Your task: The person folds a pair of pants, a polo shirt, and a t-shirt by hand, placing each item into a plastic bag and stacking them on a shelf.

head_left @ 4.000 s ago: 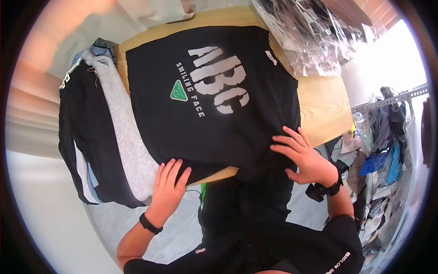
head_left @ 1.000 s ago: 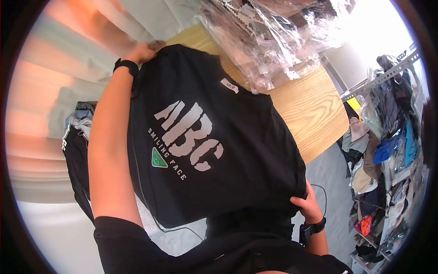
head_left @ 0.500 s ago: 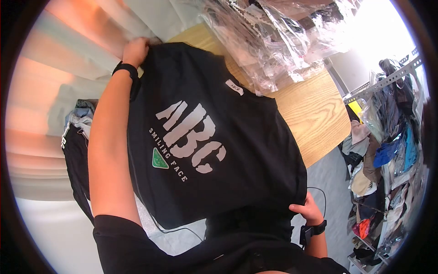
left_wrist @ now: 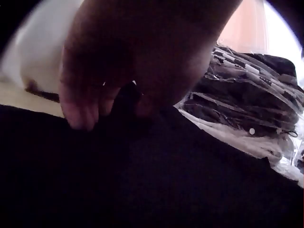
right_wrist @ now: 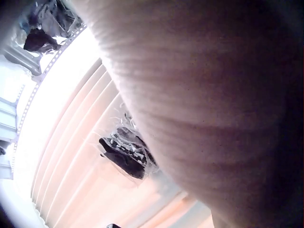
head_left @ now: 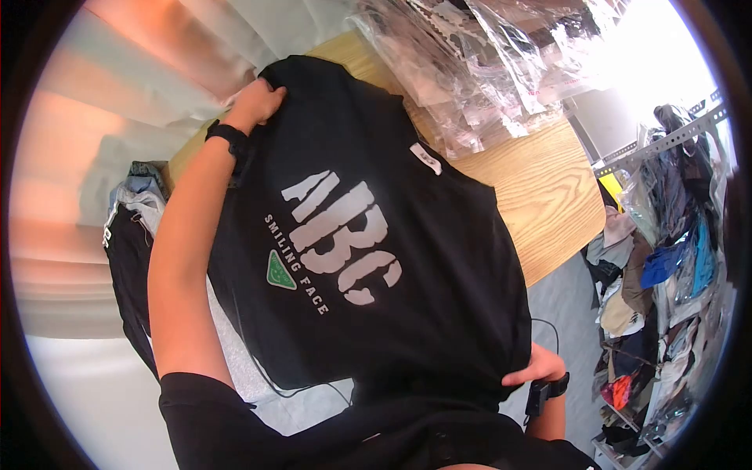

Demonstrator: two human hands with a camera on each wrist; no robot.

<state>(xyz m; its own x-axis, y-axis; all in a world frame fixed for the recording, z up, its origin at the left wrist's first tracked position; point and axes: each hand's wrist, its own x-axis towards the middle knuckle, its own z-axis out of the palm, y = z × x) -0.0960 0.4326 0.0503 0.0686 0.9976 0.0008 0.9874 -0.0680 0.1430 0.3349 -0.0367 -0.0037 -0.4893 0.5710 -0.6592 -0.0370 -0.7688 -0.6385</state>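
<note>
A black sleeveless shirt with a large grey ABC print and a green triangle patch lies spread across the wooden table, its near part hanging over the edge toward the body. At the far left, my left hand grips the shirt's side edge near the shoulder. In the left wrist view the curled fingers of that hand pinch the dark cloth. My right hand holds the near right edge, thumb on top and the other fingers hidden behind the fabric. Mostly the bare skin of the right hand fills the right wrist view.
Clear plastic-bagged garments are piled at the table's far side. Left of the shirt lies a stack of folded clothes, partly behind my left arm. A pale curtain hangs on the left. A metal rack with clothes stands at right.
Four seconds ago both hands lay flat near the shirt's close edge; the left has since reached to the far shoulder. In the last half second the shirt's far end has shifted slightly right.
</note>
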